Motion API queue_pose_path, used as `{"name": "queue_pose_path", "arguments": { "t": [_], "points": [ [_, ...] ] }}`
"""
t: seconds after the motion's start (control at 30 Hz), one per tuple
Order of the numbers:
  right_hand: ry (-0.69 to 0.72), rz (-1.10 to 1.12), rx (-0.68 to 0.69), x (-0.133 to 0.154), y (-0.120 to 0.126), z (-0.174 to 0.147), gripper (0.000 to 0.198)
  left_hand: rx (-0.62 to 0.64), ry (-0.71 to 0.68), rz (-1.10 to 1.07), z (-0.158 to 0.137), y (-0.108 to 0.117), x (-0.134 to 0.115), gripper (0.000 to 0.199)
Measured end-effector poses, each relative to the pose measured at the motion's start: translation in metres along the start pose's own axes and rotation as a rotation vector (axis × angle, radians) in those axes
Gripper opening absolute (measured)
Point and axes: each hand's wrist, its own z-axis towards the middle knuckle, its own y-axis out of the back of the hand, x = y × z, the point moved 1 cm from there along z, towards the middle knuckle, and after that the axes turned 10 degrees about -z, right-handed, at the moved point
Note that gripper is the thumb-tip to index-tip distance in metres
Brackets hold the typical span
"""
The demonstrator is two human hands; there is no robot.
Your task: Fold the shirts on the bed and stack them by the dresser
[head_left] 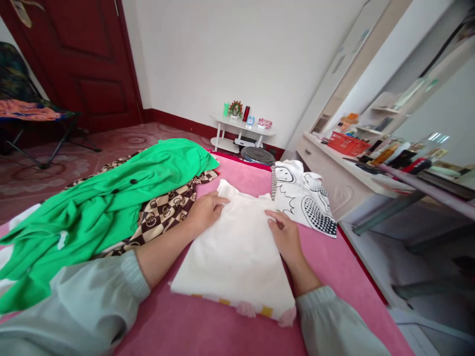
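Observation:
A white garment point(237, 247) lies folded into a flat, roughly square shape on the pink bed cover point(208, 326). Yellow patches and pale pink tufts show along its near edge. My left hand point(208, 211) has its fingers closed on the upper left edge, close to the neckline. At the upper right edge, my right hand point(286, 234) pinches the same garment between thumb and fingers. Just beyond my right hand is a white garment with black line drawings point(302, 198), lying folded.
A green buttoned garment point(111, 207) spreads over the left side, above a brown checked cloth point(163, 212). Past the bed's far end are a round dark lid-like object point(258, 155) and a small white table point(241, 122). A dresser point(345, 173) lines the right.

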Motion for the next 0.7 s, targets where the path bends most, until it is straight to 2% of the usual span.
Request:
{"name": "queue_pose_path", "arguments": {
  "t": [0.13,0.2,0.3,0.33,0.43,0.5,0.6,0.7],
  "points": [
    [0.041,-0.073,-0.186,0.002,0.002,0.010,0.036,-0.152,-0.100,-0.014,0.015,0.007,-0.002,0.039],
    [0.013,-0.146,-0.172,-0.002,0.000,0.016,0.039,-0.146,-0.137,0.050,0.022,0.009,0.003,0.041],
    [-0.011,-0.281,-0.006,0.000,0.002,0.022,0.044,-0.029,-0.080,0.169,0.028,0.013,0.009,0.040],
    [0.000,-0.320,0.011,0.005,0.005,0.022,0.045,-0.004,-0.045,0.201,0.027,0.015,0.006,0.040],
    [0.088,-0.383,-0.040,0.034,0.014,0.018,0.044,0.035,-0.002,0.233,0.020,0.021,-0.023,0.040],
    [0.168,-0.405,-0.018,0.053,0.013,0.012,0.045,0.153,-0.036,0.188,0.011,0.018,-0.049,0.043],
    [0.243,-0.508,0.167,0.059,0.000,0.003,0.052,0.373,-0.075,0.136,-0.007,0.000,-0.069,0.058],
    [0.177,-0.655,0.385,0.041,-0.017,-0.002,0.058,0.454,-0.014,0.201,-0.020,-0.022,-0.060,0.068]
  ]
}}
